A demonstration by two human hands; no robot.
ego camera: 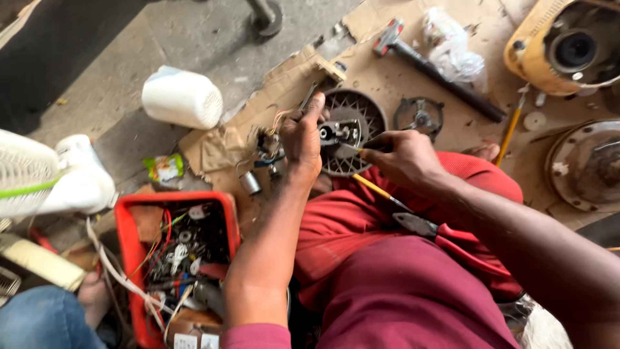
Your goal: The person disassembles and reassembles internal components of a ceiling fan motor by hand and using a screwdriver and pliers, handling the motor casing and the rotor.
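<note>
My left hand (pixel 301 139) grips a small dark mechanical part (pixel 337 133) with loose wires (pixel 270 143) hanging at its left side, held above a round ribbed metal disc (pixel 356 120). My right hand (pixel 402 158) pinches a thin tool, its tip (pixel 349 148) touching the part. A yellow-handled screwdriver (pixel 378 190) and red-handled pliers (pixel 445 236) lie on my red-trousered lap.
A red tray (pixel 132 249) of screws, wires and small parts sits at lower left. A white fan (pixel 39 178), a white fan housing (pixel 182 98), a hammer (pixel 439 68), a plastic bag (pixel 452 52), a yellow motor casing (pixel 562 45) and a metal plate (pixel 588 168) surround the cardboard (pixel 290 84). Another person's denim knee (pixel 42 320) is at bottom left.
</note>
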